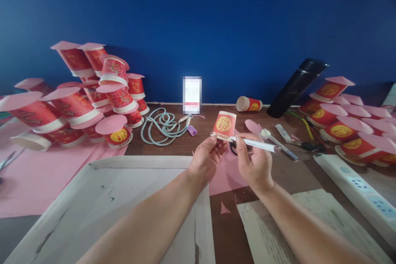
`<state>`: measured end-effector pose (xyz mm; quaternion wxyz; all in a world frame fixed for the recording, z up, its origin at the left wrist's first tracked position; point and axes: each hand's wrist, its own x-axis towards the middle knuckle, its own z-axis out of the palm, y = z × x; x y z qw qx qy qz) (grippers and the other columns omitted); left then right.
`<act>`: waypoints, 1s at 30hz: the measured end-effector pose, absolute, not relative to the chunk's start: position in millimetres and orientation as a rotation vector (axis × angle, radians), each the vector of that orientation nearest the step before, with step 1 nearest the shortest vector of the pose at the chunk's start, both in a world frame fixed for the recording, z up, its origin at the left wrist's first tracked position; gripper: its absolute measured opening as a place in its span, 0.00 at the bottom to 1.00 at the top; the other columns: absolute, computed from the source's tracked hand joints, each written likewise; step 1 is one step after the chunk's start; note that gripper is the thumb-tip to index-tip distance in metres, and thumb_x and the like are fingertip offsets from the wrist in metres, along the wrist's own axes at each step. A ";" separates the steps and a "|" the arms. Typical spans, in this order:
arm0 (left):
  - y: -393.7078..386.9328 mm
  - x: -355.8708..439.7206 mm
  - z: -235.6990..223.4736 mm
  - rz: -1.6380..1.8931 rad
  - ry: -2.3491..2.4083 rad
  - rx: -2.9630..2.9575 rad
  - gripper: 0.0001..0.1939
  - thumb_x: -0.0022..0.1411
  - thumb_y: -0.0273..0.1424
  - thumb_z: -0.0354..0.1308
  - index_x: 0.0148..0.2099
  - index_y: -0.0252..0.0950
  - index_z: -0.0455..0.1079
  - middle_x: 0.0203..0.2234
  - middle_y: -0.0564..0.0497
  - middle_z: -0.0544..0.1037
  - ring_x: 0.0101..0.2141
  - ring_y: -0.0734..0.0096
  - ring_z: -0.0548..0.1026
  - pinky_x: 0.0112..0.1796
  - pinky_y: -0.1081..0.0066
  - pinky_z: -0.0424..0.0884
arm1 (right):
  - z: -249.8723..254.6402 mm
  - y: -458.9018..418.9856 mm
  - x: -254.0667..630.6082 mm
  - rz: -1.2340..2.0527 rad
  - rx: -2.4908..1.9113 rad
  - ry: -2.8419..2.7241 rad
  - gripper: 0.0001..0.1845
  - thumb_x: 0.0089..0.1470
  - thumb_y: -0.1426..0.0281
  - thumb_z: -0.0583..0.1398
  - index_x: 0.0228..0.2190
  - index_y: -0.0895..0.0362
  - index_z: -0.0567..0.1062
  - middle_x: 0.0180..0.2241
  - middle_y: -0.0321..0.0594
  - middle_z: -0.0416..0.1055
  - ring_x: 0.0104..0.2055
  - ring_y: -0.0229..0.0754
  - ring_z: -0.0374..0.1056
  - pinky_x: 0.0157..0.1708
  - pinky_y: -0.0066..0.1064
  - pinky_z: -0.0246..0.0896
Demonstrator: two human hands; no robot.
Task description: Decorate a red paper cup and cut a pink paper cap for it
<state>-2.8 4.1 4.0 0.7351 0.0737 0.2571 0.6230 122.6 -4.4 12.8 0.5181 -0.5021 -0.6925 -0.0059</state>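
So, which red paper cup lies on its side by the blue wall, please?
It is the lone cup just left of the black flask; other cups cluster at either side, besides the held cup in the left hand.

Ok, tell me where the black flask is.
In the head view, the black flask is on the right, between a red cup lying sideways and the pink-topped cups.

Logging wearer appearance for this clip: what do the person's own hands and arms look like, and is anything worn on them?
The left hand and right hand are ungloved. The left forearm and right forearm show no sleeves or watch.
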 end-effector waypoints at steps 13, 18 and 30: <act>3.4 -3.9 5.3 1.365 0.561 0.160 0.06 0.62 0.23 0.55 0.35 0.28 0.73 0.28 0.46 0.77 0.30 0.73 0.77 0.41 0.71 0.73 | 14.3 -5.6 121.8 -0.023 -1.204 -1.680 0.09 0.61 0.65 0.56 0.35 0.55 0.74 0.32 0.41 0.76 0.34 0.44 0.72 0.37 0.37 0.68; 3.5 -4.0 4.7 1.357 0.560 0.164 0.05 0.61 0.23 0.57 0.36 0.28 0.74 0.29 0.46 0.78 0.31 0.73 0.77 0.41 0.71 0.73 | 13.7 -4.6 122.4 -0.026 -1.187 -1.679 0.09 0.61 0.65 0.56 0.36 0.55 0.74 0.33 0.41 0.76 0.34 0.45 0.73 0.37 0.37 0.69; 3.4 -4.1 5.7 1.363 0.570 0.161 0.06 0.62 0.23 0.55 0.34 0.28 0.73 0.28 0.46 0.77 0.30 0.73 0.76 0.41 0.71 0.73 | 16.2 -6.5 122.3 -0.016 -1.214 -1.671 0.09 0.61 0.65 0.56 0.36 0.55 0.74 0.32 0.41 0.76 0.34 0.44 0.73 0.37 0.37 0.69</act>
